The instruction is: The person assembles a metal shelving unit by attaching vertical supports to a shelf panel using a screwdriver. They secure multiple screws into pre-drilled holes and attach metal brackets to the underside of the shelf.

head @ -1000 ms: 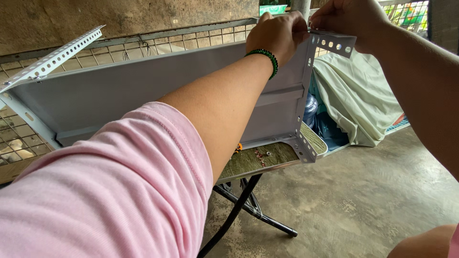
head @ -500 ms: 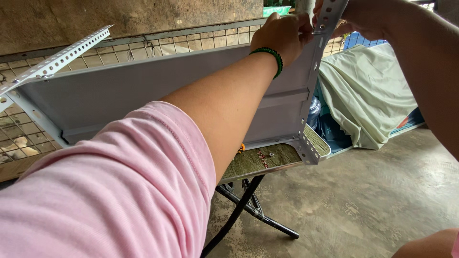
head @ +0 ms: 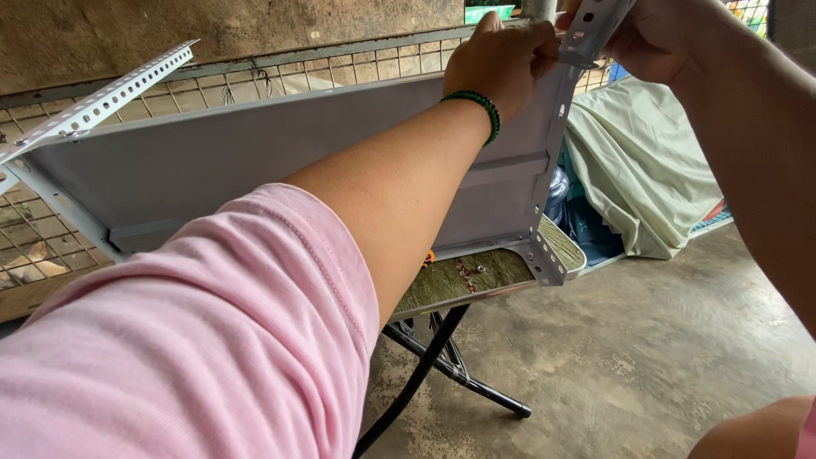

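A grey metal shelf panel [head: 255,161] stands on edge on a small folding table [head: 476,285]. My left hand [head: 501,59], with a green bead bracelet at the wrist, grips the panel's top right corner. My right hand [head: 646,38] holds a short perforated angle bar [head: 591,30] tilted upward against that same corner. Another perforated angle bar [head: 110,93] is fixed along the panel's left end. My pink sleeve [head: 195,357] fills the lower left of the view.
Small screws [head: 467,272] lie on the tabletop under the panel. A wire mesh fence [head: 255,81] runs behind. A pale green cloth [head: 646,170] covers items at the right, beside a blue water bottle [head: 552,191]. Concrete floor [head: 629,340] lies below.
The short angle bar swung from lying nearly level to pointing steeply upward at the corner. My right hand shifted with it; my left hand stayed on the panel's corner.
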